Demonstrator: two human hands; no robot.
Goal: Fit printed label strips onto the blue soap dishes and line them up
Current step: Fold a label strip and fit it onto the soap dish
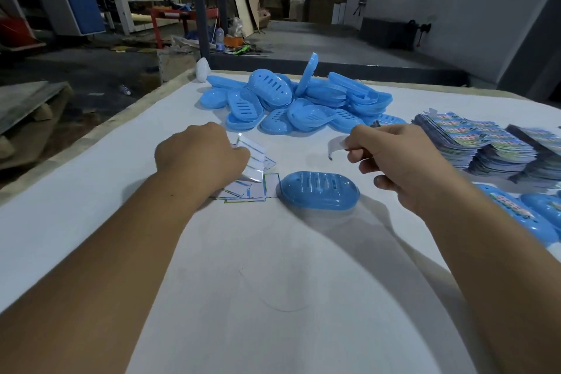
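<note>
The right hand (403, 161) pinches a curled white paper label strip (337, 144) between thumb and curled fingers, raised above the white table (91, 191). The left hand (197, 152) curls down on loose white printed strips (252, 188). Between both hands, just beside those strips, a single oval blue plastic soap dish (318, 190) lies slotted side up.

— What's mid-frame on the white table (273, 267)?
— A single blue soap dish (318, 190), slots up, just right of loose label strips (253, 184). The left hand (197, 152) rests curled on those strips.
— And the right hand (400, 161)?
— It pinches a curled strip (337, 144). The dish pile (291, 100) sits behind, the printed label stacks (485, 143) at right.
</note>
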